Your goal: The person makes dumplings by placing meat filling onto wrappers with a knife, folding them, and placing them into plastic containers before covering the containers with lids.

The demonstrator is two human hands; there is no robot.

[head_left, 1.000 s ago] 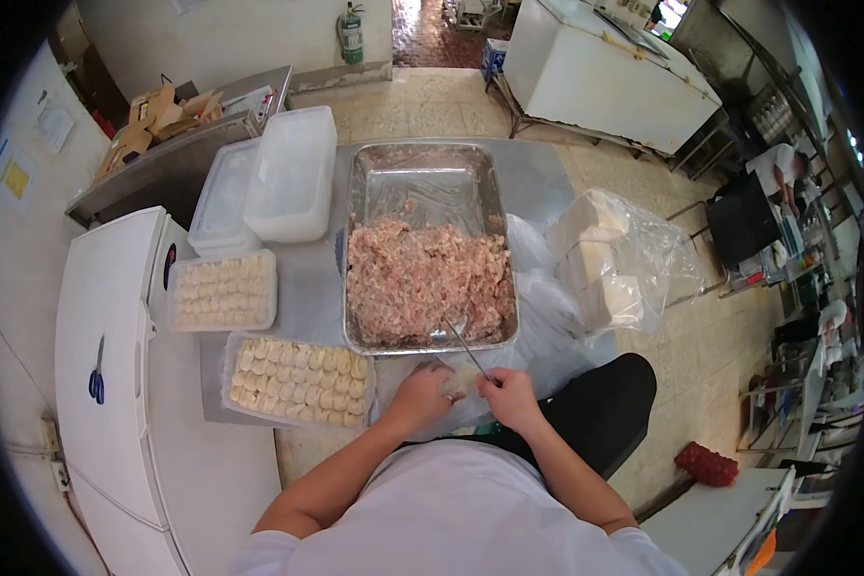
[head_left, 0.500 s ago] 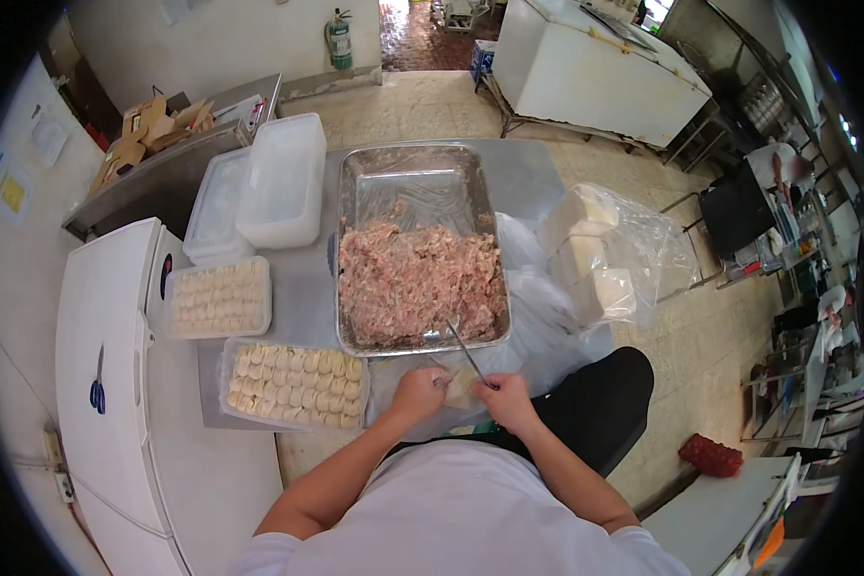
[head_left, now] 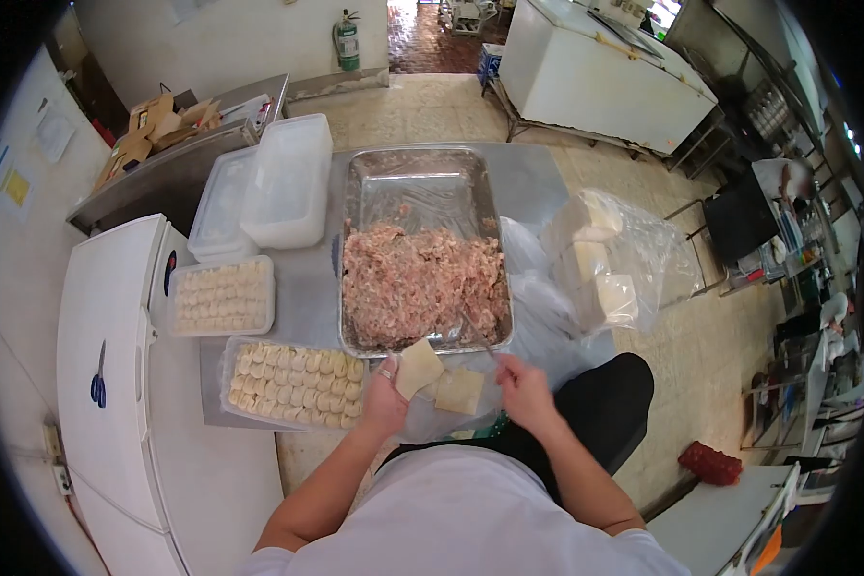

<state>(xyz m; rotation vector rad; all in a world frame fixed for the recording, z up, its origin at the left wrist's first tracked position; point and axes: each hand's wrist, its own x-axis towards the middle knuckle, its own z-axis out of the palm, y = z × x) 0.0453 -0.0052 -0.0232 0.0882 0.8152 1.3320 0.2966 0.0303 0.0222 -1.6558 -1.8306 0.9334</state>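
Observation:
A square dumpling wrapper lies across the fingers of my left hand, held up near the tray's front edge. More wrappers rest on the plastic just right of it. My right hand is closed around a thin metal utensil; its far end reaches into the ground meat filling, so its tip is hidden. The meat fills the near part of a deep metal tray lined with clear plastic. Left of my left hand, a plastic container holds rows of folded dumplings.
A second container of dumplings sits farther left, with stacked translucent boxes behind it. Bagged blocks of pale wrappers stand right of the tray. A white fridge is at the left, a chest freezer at the back right.
My left hand has moved left and lifted a wrapper from the pile. My right hand has shifted right and slightly up, with the utensil's end now in the meat.

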